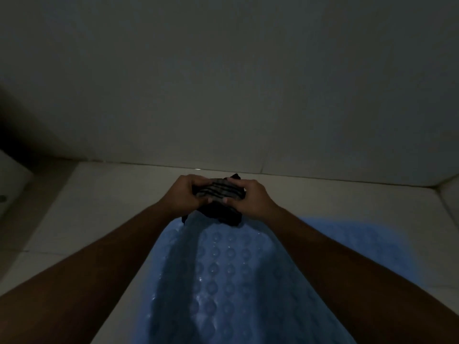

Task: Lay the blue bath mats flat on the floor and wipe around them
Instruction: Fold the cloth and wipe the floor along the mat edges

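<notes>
Both hands, left (185, 194) and right (250, 199), grip a striped dark rag (218, 194) at 12 o'clock of the blue mat (223, 269) lying on the floor (99, 207).

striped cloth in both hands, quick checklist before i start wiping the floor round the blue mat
1. Grip on the striped cloth by left hand and right hand: ok.
2. Cloth clear of the blue bath mat: not ok, a dark end hangs at the mat's far edge.
3. Mat lying flat: cannot tell, the arms cover its sides.
4. Bare tiled floor showing beyond and left of the mat: ok.
5. Light enough to spot dirt: not ok, the scene is dim.
</notes>
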